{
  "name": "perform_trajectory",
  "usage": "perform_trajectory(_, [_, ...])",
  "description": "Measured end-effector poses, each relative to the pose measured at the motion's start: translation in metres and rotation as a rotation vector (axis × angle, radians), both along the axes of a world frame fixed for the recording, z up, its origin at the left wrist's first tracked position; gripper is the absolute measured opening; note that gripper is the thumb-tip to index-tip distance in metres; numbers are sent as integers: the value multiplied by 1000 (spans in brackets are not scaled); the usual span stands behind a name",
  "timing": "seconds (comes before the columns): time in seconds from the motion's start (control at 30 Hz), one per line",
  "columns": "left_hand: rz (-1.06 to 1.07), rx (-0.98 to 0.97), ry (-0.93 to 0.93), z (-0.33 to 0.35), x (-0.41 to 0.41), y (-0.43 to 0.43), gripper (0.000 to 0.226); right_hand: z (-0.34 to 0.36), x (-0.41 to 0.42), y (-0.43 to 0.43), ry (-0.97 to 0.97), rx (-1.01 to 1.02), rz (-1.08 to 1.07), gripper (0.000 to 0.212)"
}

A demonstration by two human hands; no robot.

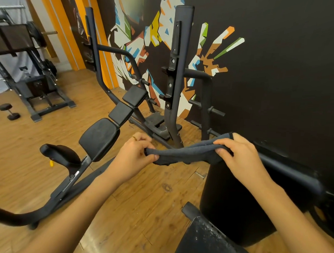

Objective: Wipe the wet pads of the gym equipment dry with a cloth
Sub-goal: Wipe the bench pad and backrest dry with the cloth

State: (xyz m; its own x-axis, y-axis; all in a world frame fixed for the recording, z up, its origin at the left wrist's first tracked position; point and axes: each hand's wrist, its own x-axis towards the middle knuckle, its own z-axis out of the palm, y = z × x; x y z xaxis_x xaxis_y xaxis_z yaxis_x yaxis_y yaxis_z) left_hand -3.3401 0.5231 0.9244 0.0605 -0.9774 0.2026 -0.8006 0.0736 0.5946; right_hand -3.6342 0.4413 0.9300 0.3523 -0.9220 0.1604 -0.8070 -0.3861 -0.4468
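Note:
A dark grey cloth (188, 153) is stretched between both hands above the wooden floor. My left hand (135, 153) grips its left end with curled fingers. My right hand (241, 155) grips the right end, thumb over the top. Just below my right hand stands a black back pad (233, 204), upright. A black seat pad (205, 243) with white wet streaks lies at the bottom edge. To the left, another bench carries several black pads (99, 137), none touched.
A black upright post (175, 79) and rack pegs stand against the painted dark wall (277, 73). A dumbbell (9, 111) lies on the wooden floor (150, 197) at far left, near another machine (31, 80). A curved black frame tube (17, 217) crosses bottom left.

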Motion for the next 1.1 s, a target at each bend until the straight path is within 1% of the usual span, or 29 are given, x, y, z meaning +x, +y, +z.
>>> perform_trajectory(0.03, [-16,31,62,1,0,-1,6,-2,-1,0,-41,-88,-5,27])
perform_trajectory(0.07, [-36,61,168,3,-1,-1,7,-3,-2,0,-74,-159,-8,21])
perform_trajectory(0.1, [-55,84,304,4,-3,-1,7,-3,-3,0,-100,-194,-16,17])
perform_trajectory(0.13, [-64,94,445,6,-4,-1,8,-4,-4,0,-143,-184,-16,14])
perform_trajectory(0.2, [-52,101,707,10,-7,0,5,-1,-1,-1,-285,-32,-17,8])
perform_trajectory(0.23, [-56,113,845,12,-10,0,7,2,2,0,-380,85,-20,7])
perform_trajectory(0.27, [-58,128,964,13,-12,0,15,4,5,0,-492,214,-26,9])
perform_trajectory(0.3, [-52,139,1049,14,-14,0,23,5,8,0,-600,334,-33,10])
perform_trajectory(0.37, [-14,138,1127,13,-18,-1,28,1,11,0,-780,518,-69,8])
perform_trajectory(0.4, [14,135,1141,13,-20,-2,26,-1,12,0,-869,602,-88,7])
perform_trajectory(0.47, [80,138,1168,11,-23,-3,21,-5,13,-1,-1019,721,-121,16])
perform_trajectory(0.53, [113,138,1192,9,-25,-3,21,-8,14,-1,-1074,754,-116,28])
perform_trajectory(0.63, [102,111,1154,7,-29,-2,24,-11,18,0,-987,682,-90,36])
perform_trajectory(0.7, [58,99,1109,4,-33,-2,26,-9,24,4,-966,668,-54,40])
perform_trajectory(0.77, [2,99,1054,2,-38,-2,28,-5,31,10,-973,656,16,45])
perform_trajectory(0.87, [-108,116,1013,-2,-48,-1,30,0,41,19,-911,607,146,50])
perform_trajectory(0.93, [-179,128,1006,-3,-54,1,35,4,46,25,-846,590,233,55])
perform_trajectory(0.97, [-202,131,997,-3,-57,2,38,5,48,26,-809,596,257,61])
perform_trajectory(1.04, [-217,120,953,-3,-59,3,45,10,49,30,-711,631,303,75])
perform_trajectory(1.1, [-200,97,910,-5,-60,2,48,14,50,33,-576,629,364,83])
